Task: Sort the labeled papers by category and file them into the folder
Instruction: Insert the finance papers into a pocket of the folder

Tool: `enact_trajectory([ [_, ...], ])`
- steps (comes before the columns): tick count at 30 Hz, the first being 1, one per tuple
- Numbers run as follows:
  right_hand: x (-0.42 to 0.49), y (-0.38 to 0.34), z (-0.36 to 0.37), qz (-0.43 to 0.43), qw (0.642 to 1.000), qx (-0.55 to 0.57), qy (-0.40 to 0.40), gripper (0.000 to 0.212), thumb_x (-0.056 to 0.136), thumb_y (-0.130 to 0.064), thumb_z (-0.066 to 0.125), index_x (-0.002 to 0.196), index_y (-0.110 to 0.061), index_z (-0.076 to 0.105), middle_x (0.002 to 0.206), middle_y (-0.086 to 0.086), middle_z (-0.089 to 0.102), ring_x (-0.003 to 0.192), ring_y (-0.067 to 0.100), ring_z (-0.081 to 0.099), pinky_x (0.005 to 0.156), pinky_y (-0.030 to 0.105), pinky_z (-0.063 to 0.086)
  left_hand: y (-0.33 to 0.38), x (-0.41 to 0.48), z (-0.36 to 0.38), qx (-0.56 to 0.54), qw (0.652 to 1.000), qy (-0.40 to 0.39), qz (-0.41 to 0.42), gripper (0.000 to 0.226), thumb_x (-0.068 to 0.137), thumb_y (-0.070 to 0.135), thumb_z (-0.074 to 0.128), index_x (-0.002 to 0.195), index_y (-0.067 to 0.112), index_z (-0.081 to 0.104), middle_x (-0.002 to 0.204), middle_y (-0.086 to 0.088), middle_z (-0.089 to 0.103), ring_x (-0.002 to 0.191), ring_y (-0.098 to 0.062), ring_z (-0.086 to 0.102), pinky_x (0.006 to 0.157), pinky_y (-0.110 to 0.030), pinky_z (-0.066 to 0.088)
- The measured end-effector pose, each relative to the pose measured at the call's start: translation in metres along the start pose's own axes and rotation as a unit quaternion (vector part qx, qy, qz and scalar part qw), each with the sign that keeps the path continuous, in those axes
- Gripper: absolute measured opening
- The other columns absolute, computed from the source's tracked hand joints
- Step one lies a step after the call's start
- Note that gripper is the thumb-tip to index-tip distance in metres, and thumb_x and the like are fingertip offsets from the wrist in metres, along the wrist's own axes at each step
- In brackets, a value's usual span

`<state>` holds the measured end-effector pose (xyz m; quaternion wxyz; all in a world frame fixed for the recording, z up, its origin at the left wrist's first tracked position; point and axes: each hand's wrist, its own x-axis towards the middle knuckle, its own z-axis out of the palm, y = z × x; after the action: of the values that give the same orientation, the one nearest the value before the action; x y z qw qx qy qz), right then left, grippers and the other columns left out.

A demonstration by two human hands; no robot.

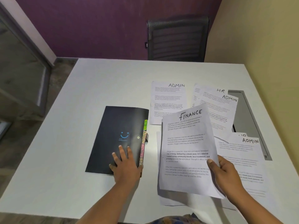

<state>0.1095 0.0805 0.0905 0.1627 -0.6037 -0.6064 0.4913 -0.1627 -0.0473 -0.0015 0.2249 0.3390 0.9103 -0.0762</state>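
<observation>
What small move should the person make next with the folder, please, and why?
Probably open the black folder at its tabbed edge with the left hand: it lies closed under that flat hand, while the right hand holds the FINANCE sheet raised.

At a white table (64,159), my left hand (125,162) lies flat, fingers spread, on the near corner of a closed black folder (116,126) whose coloured tabs (143,147) stick out along its right edge, while my right hand (224,172) pinches the right edge of a FINANCE sheet (186,143), lifted and tilted above other papers. Beyond it lie an ADMIN sheet (168,97), a fanned pile (216,107) showing HR and ADMIN headings, and, beside my right wrist, another ADMIN page (242,156). A black mesh chair (178,38) stands at the table's far side against a purple wall (97,26).
</observation>
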Motion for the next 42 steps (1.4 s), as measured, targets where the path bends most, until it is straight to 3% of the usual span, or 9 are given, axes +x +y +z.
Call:
enact_trajectory([
  [3,-0.004,0.004,0.005,0.007,1.000,0.011,0.007,0.020,0.099,-0.017,0.054,0.092,-0.019,0.072,0.081,-0.010,0.078,0.081,0.014,0.072,0.066,0.031,0.047,-0.004,0.000,-0.004,0.007,1.000,-0.009,-0.001,0.094,0.091,0.059,0.051,0.156,0.021,-0.006,0.164,-0.014,-0.013,0.147,-0.052,0.003,0.112,-0.060,0.030],
  [8,-0.006,0.007,0.008,0.010,1.000,0.013,0.004,0.019,0.099,-0.017,0.055,0.096,-0.019,0.074,0.086,-0.008,0.079,0.085,0.017,0.072,0.069,0.032,0.049,0.002,-0.003,-0.021,0.045,0.996,-0.017,0.070,0.093,0.096,0.018,0.059,0.154,0.034,-0.011,0.164,-0.012,-0.016,0.146,-0.047,0.020,0.099,-0.049,0.050],
  [11,-0.005,0.003,0.008,0.012,1.000,0.015,0.001,0.019,0.099,-0.018,0.055,0.097,-0.020,0.073,0.087,-0.007,0.079,0.086,0.018,0.073,0.071,0.034,0.050,-0.002,-0.006,-0.041,0.108,0.988,-0.039,0.099,0.072,0.098,0.023,0.058,0.154,0.027,0.014,0.165,-0.014,-0.009,0.146,-0.044,0.026,0.097,-0.044,0.053],
  [14,-0.003,-0.005,0.007,0.003,1.000,0.015,0.000,0.019,0.099,-0.019,0.054,0.099,-0.019,0.073,0.088,-0.007,0.079,0.086,0.019,0.073,0.069,0.033,0.049,-0.009,-0.005,-0.058,0.127,0.988,-0.030,0.083,0.057,0.095,0.033,0.062,0.142,0.012,0.039,0.165,-0.010,0.010,0.134,-0.036,0.047,0.088,-0.039,0.058],
  [21,-0.007,-0.024,0.010,-0.005,0.998,0.057,-0.007,0.021,0.099,-0.016,0.054,0.099,-0.021,0.074,0.092,-0.006,0.079,0.089,0.019,0.073,0.084,0.041,0.053,-0.022,-0.013,-0.091,0.085,0.993,-0.002,0.079,0.069,0.092,0.029,0.067,0.146,0.010,0.028,0.150,-0.005,0.041,0.106,-0.019,0.064,0.084,-0.033,0.057],
  [26,-0.005,-0.043,0.018,-0.013,0.996,0.085,-0.022,0.020,0.100,-0.018,0.054,0.099,-0.020,0.074,0.092,-0.006,0.079,0.089,0.019,0.074,0.087,0.042,0.055,-0.026,-0.017,-0.094,0.097,0.989,-0.008,0.107,0.071,0.088,0.027,0.071,0.146,0.016,0.031,0.161,-0.005,0.021,0.110,-0.021,0.061,0.085,-0.035,0.057],
  [32,-0.002,-0.054,0.025,-0.014,0.994,0.099,-0.030,0.021,0.100,-0.018,0.054,0.102,-0.020,0.074,0.095,-0.005,0.079,0.092,0.021,0.074,0.091,0.045,0.054,-0.021,-0.021,-0.092,0.036,0.997,0.035,0.056,0.071,0.095,0.049,0.055,0.149,0.010,0.029,0.155,-0.002,0.036,0.103,-0.019,0.064,0.077,-0.033,0.057],
  [37,-0.004,-0.057,0.027,-0.013,0.995,0.095,-0.030,0.020,0.100,-0.018,0.054,0.101,-0.020,0.074,0.094,-0.005,0.079,0.092,0.021,0.074,0.090,0.045,0.055,-0.020,-0.021,-0.086,0.066,0.995,0.039,0.072,0.067,0.091,0.022,0.065,0.147,0.010,0.030,0.162,-0.004,0.021,0.108,-0.021,0.063,0.080,-0.034,0.058],
  [42,-0.005,-0.057,0.024,-0.012,0.996,0.088,-0.020,0.020,0.099,-0.017,0.054,0.099,-0.020,0.074,0.093,-0.005,0.079,0.090,0.021,0.074,0.089,0.044,0.055,-0.019,-0.018,-0.081,0.059,0.995,0.040,0.075,0.075,0.090,0.028,0.068,0.150,0.011,0.025,0.165,-0.004,0.010,0.119,-0.022,0.058,0.081,-0.034,0.058],
])
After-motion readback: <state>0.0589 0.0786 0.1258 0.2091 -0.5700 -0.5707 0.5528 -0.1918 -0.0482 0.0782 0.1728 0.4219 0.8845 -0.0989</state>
